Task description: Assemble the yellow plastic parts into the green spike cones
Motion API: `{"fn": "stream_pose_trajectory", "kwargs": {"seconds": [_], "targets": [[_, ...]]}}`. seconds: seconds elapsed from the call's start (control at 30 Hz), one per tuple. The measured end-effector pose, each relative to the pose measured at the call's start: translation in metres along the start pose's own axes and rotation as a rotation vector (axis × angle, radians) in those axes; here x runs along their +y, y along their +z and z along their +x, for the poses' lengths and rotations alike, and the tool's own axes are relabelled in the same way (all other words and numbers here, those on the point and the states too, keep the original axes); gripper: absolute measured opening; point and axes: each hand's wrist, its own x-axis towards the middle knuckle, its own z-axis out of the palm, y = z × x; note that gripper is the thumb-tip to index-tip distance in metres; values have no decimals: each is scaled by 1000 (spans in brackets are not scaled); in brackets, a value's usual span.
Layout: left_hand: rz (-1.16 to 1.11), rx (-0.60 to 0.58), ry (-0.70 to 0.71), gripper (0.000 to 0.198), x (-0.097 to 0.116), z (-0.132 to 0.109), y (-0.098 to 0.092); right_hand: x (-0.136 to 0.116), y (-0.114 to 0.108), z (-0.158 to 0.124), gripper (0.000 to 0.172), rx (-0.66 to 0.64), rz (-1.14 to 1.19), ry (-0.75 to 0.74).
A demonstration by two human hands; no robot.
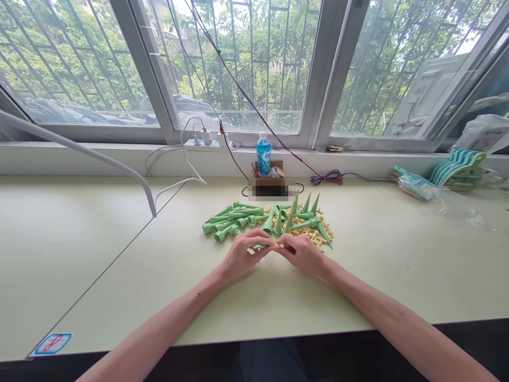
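My left hand (242,253) is closed on a green plastic spike (260,246), a hollow cone that mostly hides behind the fingers. Against the end of that spike, my right hand (304,254) pinches a small yellow plastic piece (277,245). Fingertips of both hands nearly meet just in front of a pile. In it, several green spikes with ribbed collars (230,218) lie on their sides at the left. Other green spikes (295,204) stand point up or lean further right. Loose small yellow pieces (316,232) are scattered under and around these.
Behind the pile stands a cardboard box (281,168) by a blue-liquid bottle (264,155). A coiled cable (328,178) lies to its right. Teal plastic hangers (457,168) rest at the far right. A white bent tube (119,165) reaches over the table's left side (71,233).
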Motion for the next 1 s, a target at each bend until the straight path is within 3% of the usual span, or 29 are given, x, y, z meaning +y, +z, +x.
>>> {"fn": "stream_pose_trajectory", "kwargs": {"seconds": [1.0], "targets": [[16, -39, -25, 19, 2, -1, 1, 4, 1, -2, 31, -56, -95, 20]]}}
